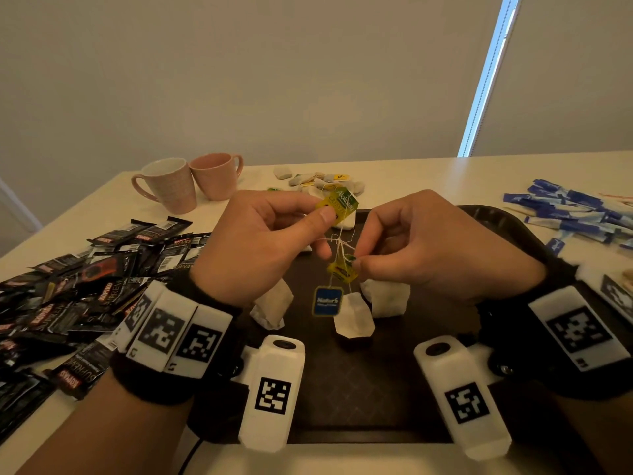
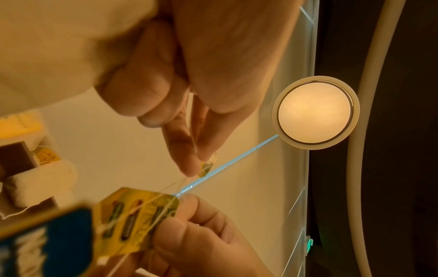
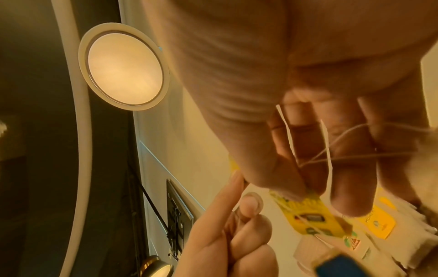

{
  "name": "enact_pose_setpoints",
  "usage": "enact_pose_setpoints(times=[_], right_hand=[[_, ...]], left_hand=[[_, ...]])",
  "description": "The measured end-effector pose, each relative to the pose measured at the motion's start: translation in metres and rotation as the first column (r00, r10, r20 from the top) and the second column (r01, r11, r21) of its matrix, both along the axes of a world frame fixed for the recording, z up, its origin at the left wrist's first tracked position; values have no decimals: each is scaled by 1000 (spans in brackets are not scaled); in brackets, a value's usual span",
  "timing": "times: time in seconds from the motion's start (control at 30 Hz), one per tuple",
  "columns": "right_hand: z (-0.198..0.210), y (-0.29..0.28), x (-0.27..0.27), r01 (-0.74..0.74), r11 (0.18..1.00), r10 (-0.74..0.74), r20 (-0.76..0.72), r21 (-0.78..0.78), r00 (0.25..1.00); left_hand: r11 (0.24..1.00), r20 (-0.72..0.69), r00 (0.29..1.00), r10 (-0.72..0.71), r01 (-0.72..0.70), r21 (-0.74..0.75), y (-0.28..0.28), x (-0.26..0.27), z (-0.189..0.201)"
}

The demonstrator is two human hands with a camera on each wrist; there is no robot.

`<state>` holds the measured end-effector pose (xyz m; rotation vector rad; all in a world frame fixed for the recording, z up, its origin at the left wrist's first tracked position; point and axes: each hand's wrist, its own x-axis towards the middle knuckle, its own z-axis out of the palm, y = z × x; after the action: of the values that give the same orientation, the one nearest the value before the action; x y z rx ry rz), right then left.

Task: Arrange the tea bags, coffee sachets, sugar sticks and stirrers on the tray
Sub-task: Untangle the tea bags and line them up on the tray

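Dark tray (image 1: 496,217) half hidden — left hand (image 1: 260,241), right hand (image 1: 428,248) each pinching tangled tea-bag tags (image 1: 337,204)

Black wristbands (image 1: 156,382), white camera blocks (image 1: 272,392) (square black-and-white coded markers), bare forearms

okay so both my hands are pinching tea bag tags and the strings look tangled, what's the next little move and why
Probably ease the left hand up and away slowly while the right hand holds its yellow tag steady. The strings cross in a knot between your hands, and several tea bags dangle over the tray; a gentle pull should show which string belongs to which bag.
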<state>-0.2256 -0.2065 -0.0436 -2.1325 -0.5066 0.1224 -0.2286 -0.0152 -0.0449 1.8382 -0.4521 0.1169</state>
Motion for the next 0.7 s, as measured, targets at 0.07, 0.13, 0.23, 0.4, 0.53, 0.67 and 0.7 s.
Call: enact_pose_setpoints(times=[0.07, 0.13, 0.23, 0.4, 0.53, 0.67, 0.7], right_hand=[[0, 0, 0, 4, 1000, -3, -30, 10, 1000], [-1, 0, -1, 16, 1000, -15, -37, 19, 999], [-2, 0, -1, 42, 997, -39, -39, 64, 998], [-4, -1, 1, 50, 998, -50, -12, 48, 999], [-3, 0, 1, 57, 998, -56, -6, 21, 998], [-3, 2, -1, 76, 995, -71, -77, 63, 994], [-3, 3, -2, 77, 992, -66, -107, 96, 992]], left_hand=[[1000, 11, 1000, 13, -13, 10, 1, 1, 0], [1000, 13, 1000, 19, -19, 15, 1, 2, -1], [1000, 12, 1000, 6, -6, 19, 1, 1, -1], [1000, 6, 1000, -13, 12, 21, -1, 0, 0], [1000, -11, 1000, -16, 16, 13, -2, -1, 1], [1000, -15, 999, -28, 28, 14, -3, -1, 1], [999, -13, 1000, -29, 29, 17, -3, -1, 2]])
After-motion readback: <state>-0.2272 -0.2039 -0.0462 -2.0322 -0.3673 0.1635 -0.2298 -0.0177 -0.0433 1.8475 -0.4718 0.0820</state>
